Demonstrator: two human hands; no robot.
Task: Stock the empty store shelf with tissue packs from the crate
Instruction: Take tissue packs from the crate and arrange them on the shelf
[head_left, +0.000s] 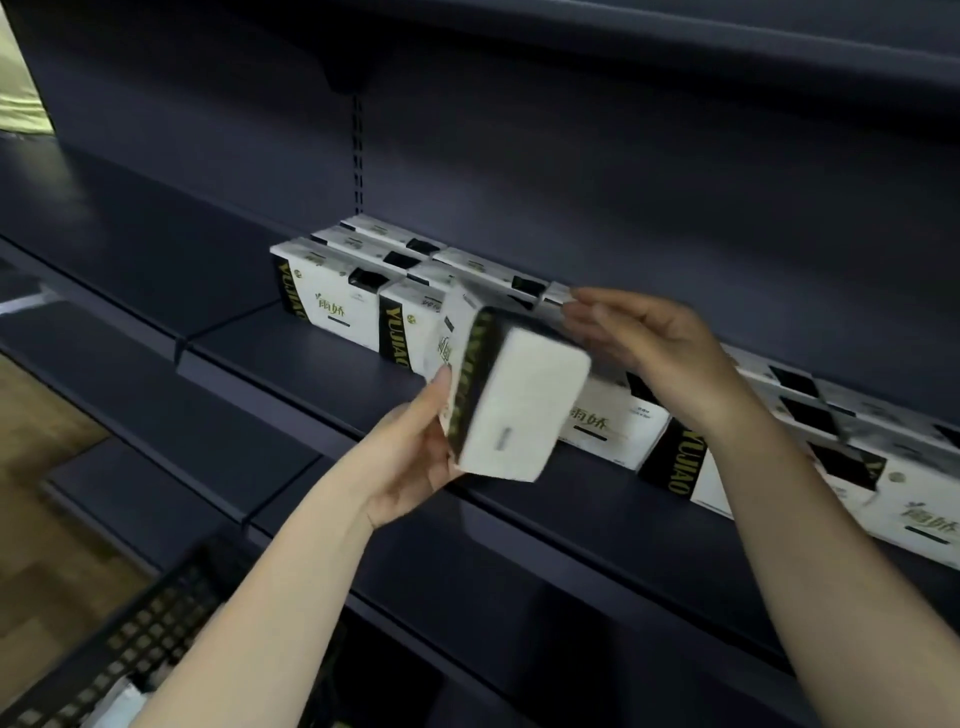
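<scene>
Big dark blue shelf unit (322, 364) fills pretty much the whole view, several tiers of it. On the middle tier there's a row of white and black tissue packs (332, 301) marked YUJIAO, standing upright side by side and a few deep, running from about the middle off toward the right edge. The left stretch of that tier is bare board.

Down in the bottom left corner you can see the corner of a black lattice crate (156, 618), with something white inside, too blurry to call.

Now the actual action: one tissue pack (511, 395) is up in the air in front of the row, tilted, its plain white end facing the camera. The left hand (415, 457) grips it from below and from the left, thumb up along the black printed side, the other fingers hidden behind the pack. The right hand (649, 343) is just to the right of that pack, fingers relaxed and spread a bit, fingertips reaching over the tops of the shelved packs, not gripping anything as far as I can tell.
</scene>
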